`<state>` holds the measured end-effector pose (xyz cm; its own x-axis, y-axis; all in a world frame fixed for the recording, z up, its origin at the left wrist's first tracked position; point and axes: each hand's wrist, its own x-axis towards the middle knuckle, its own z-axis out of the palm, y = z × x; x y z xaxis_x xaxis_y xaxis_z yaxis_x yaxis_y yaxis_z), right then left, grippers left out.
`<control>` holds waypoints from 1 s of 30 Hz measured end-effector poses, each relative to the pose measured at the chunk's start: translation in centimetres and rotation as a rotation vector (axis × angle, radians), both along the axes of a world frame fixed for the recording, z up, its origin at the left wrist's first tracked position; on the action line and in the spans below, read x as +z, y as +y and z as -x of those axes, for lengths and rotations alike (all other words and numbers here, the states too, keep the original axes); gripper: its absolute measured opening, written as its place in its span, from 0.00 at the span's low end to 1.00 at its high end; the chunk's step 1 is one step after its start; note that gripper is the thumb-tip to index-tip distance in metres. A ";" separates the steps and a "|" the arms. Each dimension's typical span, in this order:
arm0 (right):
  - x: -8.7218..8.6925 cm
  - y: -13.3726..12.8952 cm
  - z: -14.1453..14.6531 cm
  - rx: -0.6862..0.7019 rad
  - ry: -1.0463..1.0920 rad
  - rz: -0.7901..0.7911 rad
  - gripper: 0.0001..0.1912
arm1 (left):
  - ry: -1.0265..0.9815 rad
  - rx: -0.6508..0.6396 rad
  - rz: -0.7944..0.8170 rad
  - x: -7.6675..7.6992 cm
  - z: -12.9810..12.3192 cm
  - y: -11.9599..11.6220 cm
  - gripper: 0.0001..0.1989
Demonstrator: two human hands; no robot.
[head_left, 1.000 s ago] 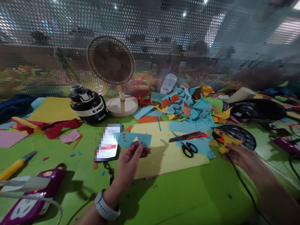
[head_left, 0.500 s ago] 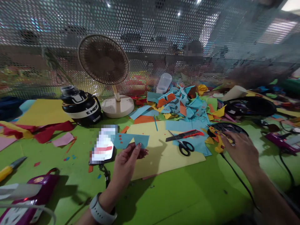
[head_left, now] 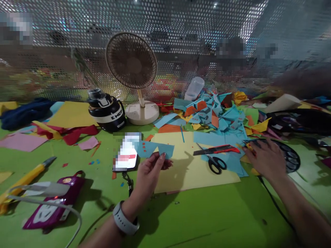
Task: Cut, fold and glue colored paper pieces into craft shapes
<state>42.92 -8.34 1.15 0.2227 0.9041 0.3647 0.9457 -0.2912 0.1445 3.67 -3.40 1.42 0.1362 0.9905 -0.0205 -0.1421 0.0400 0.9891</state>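
My left hand (head_left: 151, 170) pinches a small light-blue paper piece (head_left: 148, 148) between thumb and fingers, raised above the yellow sheet. The paper has a V-shaped notch at its lower edge and a few red dots on its left part. My right hand (head_left: 269, 160) is palm down over a yellow corded glue gun (head_left: 255, 171), its fingers closed around it; most of the gun's body is hidden, and its metal tip points left. Between my hands, black-handled scissors (head_left: 217, 165) and a red cutter knife (head_left: 219, 149) lie on the yellow sheet (head_left: 181, 179) and blue papers.
A lit phone (head_left: 128, 151) lies left of the sheet. Behind stand a black bottle (head_left: 107, 112), a fan (head_left: 142, 112) and a heap of folded papers (head_left: 219, 112). A black round palette (head_left: 292, 156) is beside my right hand. At left lies a purple power strip (head_left: 58, 203).
My right hand has moved over the glue gun and covers more of it. My left hand still holds the blue paper. The view has turned slightly left.
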 end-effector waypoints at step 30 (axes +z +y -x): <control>1.0 1.7 6.4 0.168 0.189 -0.019 0.41 | -0.115 -0.028 0.022 -0.1 -0.4 0.0 0.12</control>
